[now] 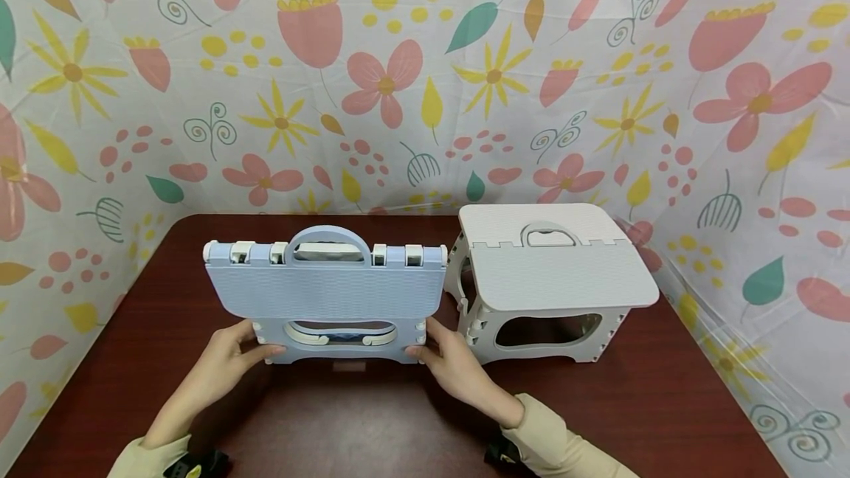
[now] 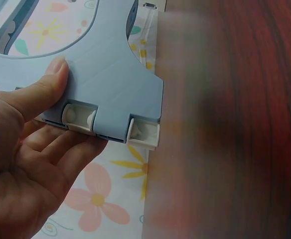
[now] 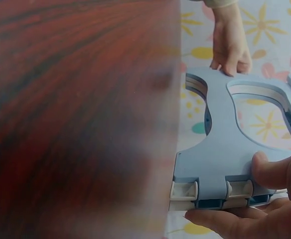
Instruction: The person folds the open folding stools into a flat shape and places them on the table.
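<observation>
Left of the middle of the dark red-brown wood-grain worktop (image 1: 319,426), the left hand (image 1: 229,356) pinches one lower end of a light-blue plastic folding stool with white hinges and an arched handle (image 1: 325,293), thumb in front, fingers behind. Its long axis runs side to side, parallel with the back edge, directly between the hands, so neither is clearly nearer. The right hand (image 1: 458,364) grips the opposite lower end likewise. Just beyond, toward the right edge, stands a white plastic folding stool (image 1: 564,279), legs spread.
</observation>
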A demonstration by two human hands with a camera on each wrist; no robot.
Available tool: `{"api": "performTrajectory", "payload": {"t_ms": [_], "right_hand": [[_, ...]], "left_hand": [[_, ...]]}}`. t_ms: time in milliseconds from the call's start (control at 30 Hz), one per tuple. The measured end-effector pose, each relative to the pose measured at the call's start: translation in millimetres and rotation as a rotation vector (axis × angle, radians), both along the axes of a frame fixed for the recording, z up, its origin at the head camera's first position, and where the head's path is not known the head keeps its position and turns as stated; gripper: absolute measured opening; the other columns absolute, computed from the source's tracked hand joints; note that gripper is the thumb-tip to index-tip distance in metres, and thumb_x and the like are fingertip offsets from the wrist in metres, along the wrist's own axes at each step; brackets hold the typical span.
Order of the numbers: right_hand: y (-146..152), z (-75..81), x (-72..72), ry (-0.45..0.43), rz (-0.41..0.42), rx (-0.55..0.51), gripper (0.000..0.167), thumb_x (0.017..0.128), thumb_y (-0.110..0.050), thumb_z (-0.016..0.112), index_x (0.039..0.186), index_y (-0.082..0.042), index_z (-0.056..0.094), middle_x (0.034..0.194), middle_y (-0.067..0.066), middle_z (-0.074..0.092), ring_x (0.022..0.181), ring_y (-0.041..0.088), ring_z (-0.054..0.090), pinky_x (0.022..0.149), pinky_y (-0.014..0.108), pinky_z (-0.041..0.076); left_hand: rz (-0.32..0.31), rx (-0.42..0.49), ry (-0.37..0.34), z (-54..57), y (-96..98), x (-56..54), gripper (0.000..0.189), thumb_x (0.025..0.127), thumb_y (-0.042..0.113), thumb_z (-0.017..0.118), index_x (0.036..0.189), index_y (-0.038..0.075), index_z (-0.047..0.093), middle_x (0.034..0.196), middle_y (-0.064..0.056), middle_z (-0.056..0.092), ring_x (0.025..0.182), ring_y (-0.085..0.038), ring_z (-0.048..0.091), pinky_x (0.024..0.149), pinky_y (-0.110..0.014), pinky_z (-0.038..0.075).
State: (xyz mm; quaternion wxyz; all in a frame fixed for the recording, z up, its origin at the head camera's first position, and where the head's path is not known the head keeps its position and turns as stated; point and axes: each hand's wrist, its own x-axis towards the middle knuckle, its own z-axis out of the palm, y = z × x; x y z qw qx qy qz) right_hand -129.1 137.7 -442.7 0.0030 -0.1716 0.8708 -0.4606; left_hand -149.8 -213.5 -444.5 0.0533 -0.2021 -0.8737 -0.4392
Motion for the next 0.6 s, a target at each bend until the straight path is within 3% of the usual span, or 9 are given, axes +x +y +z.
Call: {"api": "performTrajectory", "payload": {"t_ms": [600], "right_hand": [[-0.7, 5.4, 1.8, 0.000, -0.028, 0.007, 0.036, 0.089, -0.022, 0.067, 0.123, -0.014, 0.057, 0.104, 0.001, 0.071, 0.079, 0.004, 0.058, 0.072, 0.021, 0.048]], "left_hand": [[-0.001, 0.032, 0.039, 0.2, 0.5, 1.9, 0.033, 0.082, 0.006, 0.074, 0.113, 0.006, 0.062, 0.098, -0.010, 0.072, 0.082, 0.004, 0.062, 0.064, -0.023, 0.052]]}}
